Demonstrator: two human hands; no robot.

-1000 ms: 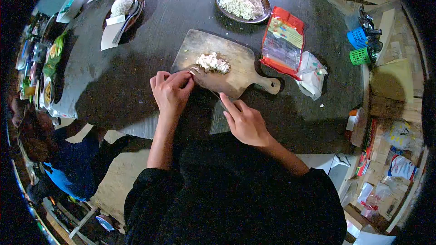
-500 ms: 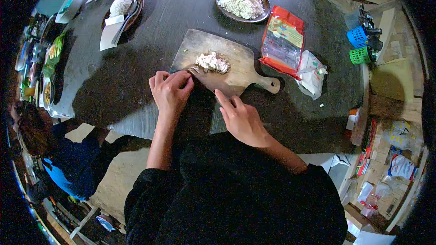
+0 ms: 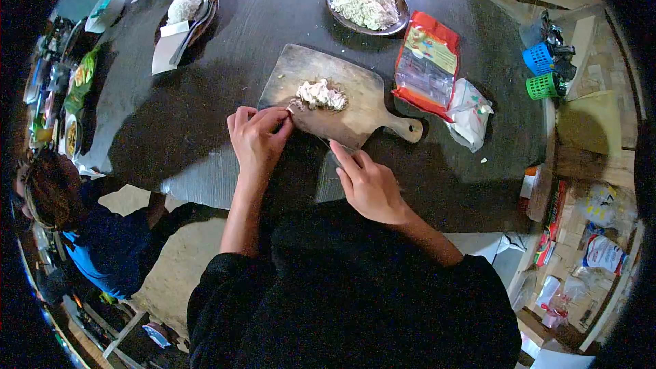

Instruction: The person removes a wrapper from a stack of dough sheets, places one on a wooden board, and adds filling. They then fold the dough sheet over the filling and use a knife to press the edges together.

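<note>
A wooden cutting board lies before me with its handle to the right. Pale chopped pieces are heaped in its middle. My left hand is closed at the board's near left edge, fingertips pinched on a small pale piece. At the near edge, my right hand is curled with its index finger stretched forward along what looks like a knife. Only a thin line of the blade shows, and its handle is hidden under the hand.
Beyond the board stands a plate of white shreds. A red packet and a crumpled white plastic bag lie to the right. A dish of rice with cutlery sits far left. Another person is at left.
Both hands stay at the board's near edge, with the right hand shifted very slightly. The person at the left has moved their head a little. The view has tilted slightly.
</note>
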